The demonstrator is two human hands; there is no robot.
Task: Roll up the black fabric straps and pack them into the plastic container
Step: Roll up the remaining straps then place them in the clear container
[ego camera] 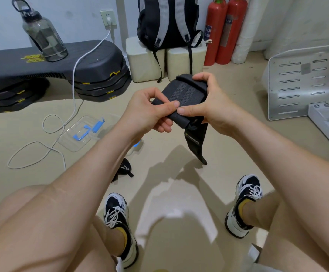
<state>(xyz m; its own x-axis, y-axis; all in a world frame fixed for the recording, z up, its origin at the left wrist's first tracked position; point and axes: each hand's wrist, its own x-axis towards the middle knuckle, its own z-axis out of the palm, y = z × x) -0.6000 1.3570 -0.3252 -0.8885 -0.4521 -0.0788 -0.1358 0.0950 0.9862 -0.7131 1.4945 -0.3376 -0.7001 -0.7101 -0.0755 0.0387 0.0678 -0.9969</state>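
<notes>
Head view: I see strap (pixel 181 95) mid-frame, black, partly rolled, tail hanging. Left hand (pixel 150 112) pinches its near edge; right hand (pixel 208 107) curls round the far end. Container (pixel 71 142) on floor, centre-left, partly behind left forearm (pixel 101 163); cable (pixel 73 85) beside it.

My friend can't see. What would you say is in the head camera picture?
A person's left hand and right hand grip a partly rolled black fabric strap, its loose end hanging down. On the floor lie a clear plastic piece with blue clips, another black fabric piece and a white cable.
</notes>
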